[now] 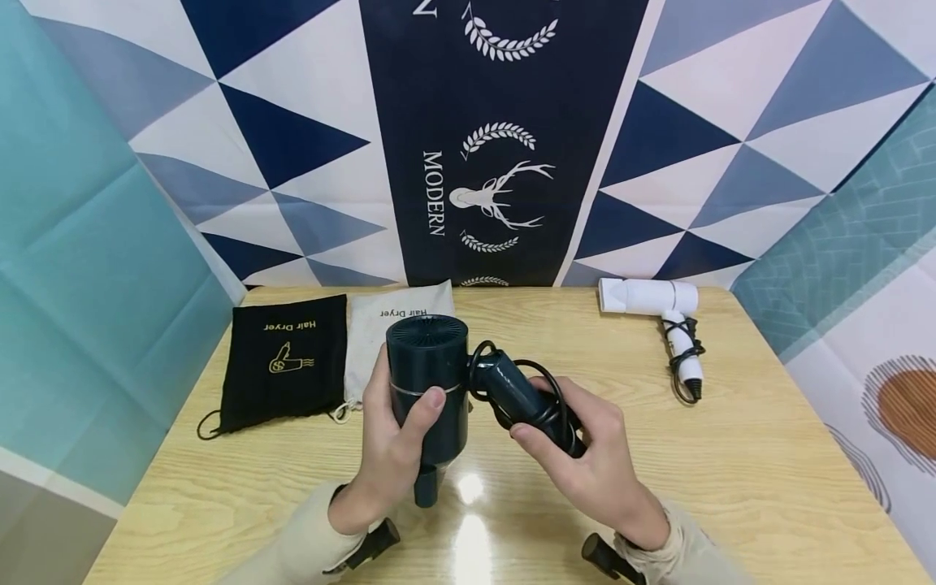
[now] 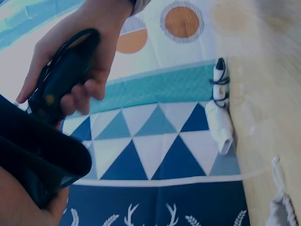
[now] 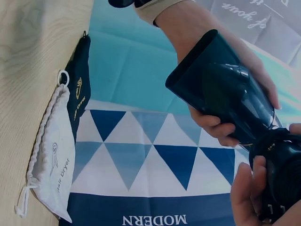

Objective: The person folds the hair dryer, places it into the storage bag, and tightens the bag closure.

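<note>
A dark green hair dryer (image 1: 431, 357) is held up above the table between both hands. My left hand (image 1: 395, 443) grips its barrel, thumb across the front, with the flat nozzle (image 3: 202, 70) on the barrel's end. Around the folded handle (image 1: 515, 386), wrapped in its black cord, my right hand (image 1: 585, 455) has its fingers curled. On the table behind lie a black drawstring pouch (image 1: 285, 390) and a white drawstring pouch (image 1: 366, 341), both printed "Hair Dryer". The dryer covers part of the white pouch in the head view.
A white hair dryer (image 1: 647, 297) with its black cord wound on the handle lies at the table's back right. The wooden table (image 1: 731, 479) ends at a patterned cloth (image 1: 307, 138) behind and at the sides.
</note>
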`<state>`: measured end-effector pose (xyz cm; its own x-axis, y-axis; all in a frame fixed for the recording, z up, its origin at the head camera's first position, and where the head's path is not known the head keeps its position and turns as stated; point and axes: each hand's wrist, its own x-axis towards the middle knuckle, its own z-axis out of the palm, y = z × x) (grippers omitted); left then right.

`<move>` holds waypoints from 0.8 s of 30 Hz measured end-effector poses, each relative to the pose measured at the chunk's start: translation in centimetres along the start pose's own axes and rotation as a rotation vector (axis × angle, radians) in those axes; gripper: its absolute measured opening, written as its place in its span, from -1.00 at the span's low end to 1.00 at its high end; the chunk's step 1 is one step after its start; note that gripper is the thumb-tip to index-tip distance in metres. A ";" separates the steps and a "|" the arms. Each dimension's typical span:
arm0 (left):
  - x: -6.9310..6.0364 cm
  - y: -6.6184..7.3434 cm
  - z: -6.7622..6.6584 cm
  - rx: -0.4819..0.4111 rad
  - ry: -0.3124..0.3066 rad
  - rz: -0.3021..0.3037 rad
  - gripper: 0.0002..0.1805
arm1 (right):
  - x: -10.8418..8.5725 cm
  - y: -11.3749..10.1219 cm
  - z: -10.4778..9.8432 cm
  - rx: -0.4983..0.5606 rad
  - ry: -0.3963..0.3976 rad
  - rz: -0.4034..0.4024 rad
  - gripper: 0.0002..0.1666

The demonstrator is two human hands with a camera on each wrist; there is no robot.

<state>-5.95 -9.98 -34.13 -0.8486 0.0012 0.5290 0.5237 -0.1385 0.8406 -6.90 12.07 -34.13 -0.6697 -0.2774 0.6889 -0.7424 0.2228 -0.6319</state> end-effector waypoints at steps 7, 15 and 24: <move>0.0 0.1 0.0 0.001 -0.009 -0.014 -0.45 | -0.1 0.1 0.3 -0.001 0.003 0.031 -0.55; 0.4 0.4 -0.4 0.011 -0.052 -0.027 -0.44 | 0.0 0.1 0.4 0.025 0.007 0.052 -0.55; 0.8 0.7 -1.2 0.022 -0.122 -0.078 -0.41 | -0.1 0.2 0.3 0.055 -0.001 0.077 -0.52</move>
<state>-6.39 -11.29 -33.29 -0.8721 0.1320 0.4712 0.4594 -0.1111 0.8813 -6.98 11.83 -34.43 -0.7246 -0.2619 0.6375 -0.6865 0.1920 -0.7014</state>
